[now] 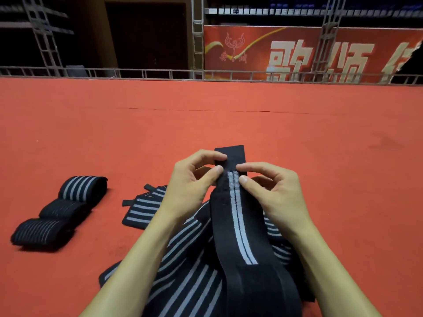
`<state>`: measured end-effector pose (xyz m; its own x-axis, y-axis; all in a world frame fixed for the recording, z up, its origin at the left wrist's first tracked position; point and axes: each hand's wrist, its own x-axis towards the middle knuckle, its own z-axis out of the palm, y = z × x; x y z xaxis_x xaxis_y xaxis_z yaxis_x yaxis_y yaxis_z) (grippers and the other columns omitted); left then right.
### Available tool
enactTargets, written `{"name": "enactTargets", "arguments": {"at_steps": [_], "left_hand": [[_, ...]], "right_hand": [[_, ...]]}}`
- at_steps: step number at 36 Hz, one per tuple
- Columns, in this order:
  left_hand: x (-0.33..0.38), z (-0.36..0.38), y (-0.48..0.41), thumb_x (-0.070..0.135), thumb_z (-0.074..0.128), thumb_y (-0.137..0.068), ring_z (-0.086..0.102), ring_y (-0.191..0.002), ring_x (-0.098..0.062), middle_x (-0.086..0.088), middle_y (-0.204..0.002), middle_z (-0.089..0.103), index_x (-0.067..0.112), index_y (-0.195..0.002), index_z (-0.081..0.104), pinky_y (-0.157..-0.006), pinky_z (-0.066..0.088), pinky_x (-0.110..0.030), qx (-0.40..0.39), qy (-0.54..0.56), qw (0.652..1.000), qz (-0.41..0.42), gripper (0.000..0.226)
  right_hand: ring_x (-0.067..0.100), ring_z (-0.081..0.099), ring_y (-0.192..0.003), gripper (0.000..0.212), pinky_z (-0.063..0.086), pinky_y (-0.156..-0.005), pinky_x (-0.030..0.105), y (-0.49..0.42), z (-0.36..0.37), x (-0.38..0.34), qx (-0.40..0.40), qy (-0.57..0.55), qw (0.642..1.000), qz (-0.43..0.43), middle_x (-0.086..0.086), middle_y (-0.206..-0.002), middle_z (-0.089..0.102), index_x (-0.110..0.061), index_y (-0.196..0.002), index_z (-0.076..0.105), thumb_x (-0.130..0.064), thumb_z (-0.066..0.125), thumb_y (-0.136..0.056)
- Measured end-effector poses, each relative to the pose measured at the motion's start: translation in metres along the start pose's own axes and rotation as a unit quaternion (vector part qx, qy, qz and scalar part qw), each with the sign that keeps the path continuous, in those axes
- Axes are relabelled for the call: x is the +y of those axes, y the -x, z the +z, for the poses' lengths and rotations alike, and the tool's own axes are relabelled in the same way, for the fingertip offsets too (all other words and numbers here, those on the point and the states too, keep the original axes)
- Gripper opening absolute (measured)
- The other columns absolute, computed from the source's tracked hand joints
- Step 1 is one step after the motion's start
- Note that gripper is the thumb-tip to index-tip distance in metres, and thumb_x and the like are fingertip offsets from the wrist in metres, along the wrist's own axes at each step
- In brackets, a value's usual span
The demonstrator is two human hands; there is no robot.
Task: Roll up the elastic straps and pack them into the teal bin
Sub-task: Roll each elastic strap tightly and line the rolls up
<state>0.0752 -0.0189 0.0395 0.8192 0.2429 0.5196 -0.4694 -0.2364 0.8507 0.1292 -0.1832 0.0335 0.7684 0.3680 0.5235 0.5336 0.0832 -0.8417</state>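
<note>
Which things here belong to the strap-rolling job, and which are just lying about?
Job: held strap, pinched by left hand and right hand; three rolled straps; flat strap; pile of loose straps. The teal bin is out of view.
Just there: red carpet; banner; metal railing.

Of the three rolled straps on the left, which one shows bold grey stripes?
The farthest roll, at the row's far end. The middle roll and nearest roll look mostly black with only faint lines.
</note>
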Motion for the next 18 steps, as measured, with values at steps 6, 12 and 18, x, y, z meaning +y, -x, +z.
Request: {"name": "enactTargets", "arguments": {"at_steps": [6, 12, 18], "left_hand": [[0.001, -0.005, -0.002, -0.006, 0.065, -0.089, 0.064, -0.07, -0.013, 0.01, -0.085, 0.071, 0.022, -0.09, 0.069, -0.067, 0.053, -0.023, 0.004, -0.044, 0.997, 0.056, 0.028], [0.003, 0.002, -0.001, -0.001, 0.065, -0.091, 0.064, -0.072, -0.03, 0.002, -0.084, 0.07, 0.02, -0.096, 0.066, -0.067, 0.055, -0.039, 0.002, -0.039, 0.998, 0.058, 0.022], [0.008, 0.005, -0.001, -0.004, 0.065, -0.089, 0.059, -0.065, -0.013, -0.002, -0.077, 0.065, 0.012, -0.085, 0.06, -0.06, 0.049, -0.032, 0.034, -0.014, 0.998, 0.059, 0.018]], "right_hand": [[0.01, 0.072, -0.081, 0.026, 0.056, -0.076, 0.023, -0.008, 0.002, -0.007, 0.01, -0.029, 0.999, -0.025, -0.01, -0.094, 0.076, -0.026, -0.094, 0.075, -0.001, 0.071, -0.087], [0.008, 0.073, -0.076, 0.021, 0.054, -0.07, 0.019, -0.007, 0.005, -0.005, 0.076, -0.027, 0.996, -0.038, -0.008, -0.085, 0.077, -0.021, -0.085, 0.076, 0.0, 0.075, -0.082], [0.004, 0.071, -0.074, 0.021, 0.054, -0.07, 0.017, -0.007, 0.007, -0.012, 0.074, -0.019, 0.996, -0.05, -0.008, -0.082, 0.077, -0.02, -0.082, 0.076, 0.001, 0.076, -0.08]]}}
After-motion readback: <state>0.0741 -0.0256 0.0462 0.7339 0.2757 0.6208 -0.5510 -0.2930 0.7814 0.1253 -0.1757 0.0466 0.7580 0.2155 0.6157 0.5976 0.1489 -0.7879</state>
